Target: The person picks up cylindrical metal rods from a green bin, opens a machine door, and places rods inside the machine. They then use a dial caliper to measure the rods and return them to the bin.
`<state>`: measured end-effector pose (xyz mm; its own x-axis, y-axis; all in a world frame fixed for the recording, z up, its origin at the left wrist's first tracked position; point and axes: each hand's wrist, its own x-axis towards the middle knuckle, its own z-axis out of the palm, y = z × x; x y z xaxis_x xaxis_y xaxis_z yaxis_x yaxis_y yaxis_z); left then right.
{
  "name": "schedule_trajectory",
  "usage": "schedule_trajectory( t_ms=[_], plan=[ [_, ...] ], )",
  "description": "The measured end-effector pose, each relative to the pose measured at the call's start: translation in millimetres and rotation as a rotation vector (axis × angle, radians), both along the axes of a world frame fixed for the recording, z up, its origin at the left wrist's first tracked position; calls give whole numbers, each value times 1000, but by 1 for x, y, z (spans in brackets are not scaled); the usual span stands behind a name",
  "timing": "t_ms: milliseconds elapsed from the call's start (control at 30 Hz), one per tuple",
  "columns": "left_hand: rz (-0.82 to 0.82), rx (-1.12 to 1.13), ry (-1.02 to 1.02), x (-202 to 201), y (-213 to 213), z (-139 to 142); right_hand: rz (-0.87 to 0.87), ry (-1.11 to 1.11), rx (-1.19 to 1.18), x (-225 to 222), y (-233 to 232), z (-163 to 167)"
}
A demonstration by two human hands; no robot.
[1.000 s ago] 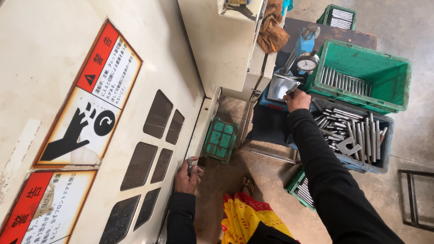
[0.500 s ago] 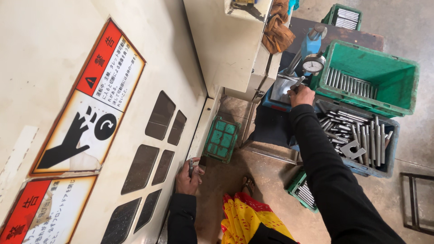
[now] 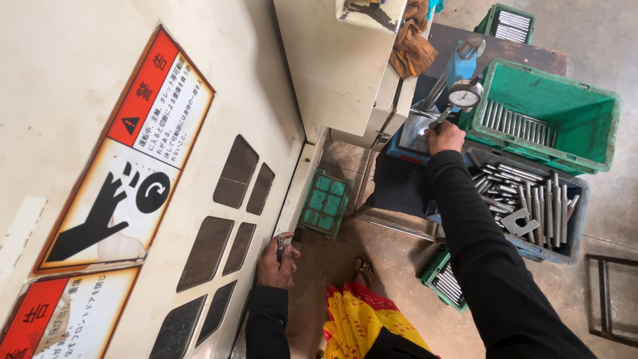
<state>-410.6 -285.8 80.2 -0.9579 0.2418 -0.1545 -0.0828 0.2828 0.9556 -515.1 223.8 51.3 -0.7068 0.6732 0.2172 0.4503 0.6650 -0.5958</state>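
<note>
The right hand (image 3: 444, 137) works in a tight pocket: a blue gauge stand with a round dial (image 3: 463, 93) rises just above it, the deep green plastic bin (image 3: 585, 113) walls its far side, and the beige machine cabinet (image 3: 332, 66) closes the near side. Below the forearm, a blue tray of loose grey metal rods (image 3: 531, 199) blocks a low path. The left hand (image 3: 276, 262) presses against the cream machine door (image 3: 219, 133); open concrete floor (image 3: 392, 259) lies between the arms, narrowed by a small green crate (image 3: 324, 203).
</note>
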Motion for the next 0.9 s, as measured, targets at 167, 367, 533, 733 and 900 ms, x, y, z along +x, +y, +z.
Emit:
schedule_trajectory(
  t_ms=[167, 367, 533, 733, 900],
  plan=[
    [8, -21, -13, 0, 0, 0, -14, -17, 5, -1, 0, 0],
    [10, -16, -8, 0, 0, -2, 23, -21, -4, 0, 1, -2],
    [4, 3, 23, 1, -1, -4, 12, 75, -8, 8, -3, -3],
    [-15, -9, 49, 2, -2, 0, -27, 77, -123, 12, -10, 17],
    [-40, 69, 80, 6, -6, 1, -2, 73, -111, 10, -15, 39]
  ],
)
